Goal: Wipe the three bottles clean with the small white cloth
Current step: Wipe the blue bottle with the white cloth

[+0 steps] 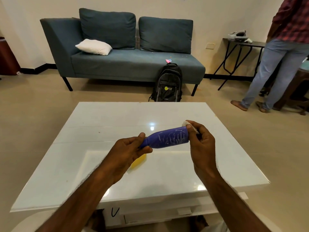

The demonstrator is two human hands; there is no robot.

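Note:
A blue bottle (168, 138) with white scribble marks on its side is held sideways above the white table (100, 124). My left hand (128, 151) grips its neck end. My right hand (200, 139) pinches the small white cloth (186, 123) against the bottle's base end. A yellow bottle (138, 162) lies on the table, mostly hidden under my left hand. A third bottle is not visible.
A blue sofa (120, 62) with a white pillow (93, 46) stands beyond the table, a black backpack (168, 84) leaning at its front. A person (280, 52) stands at the far right beside a small black folding table (240, 44).

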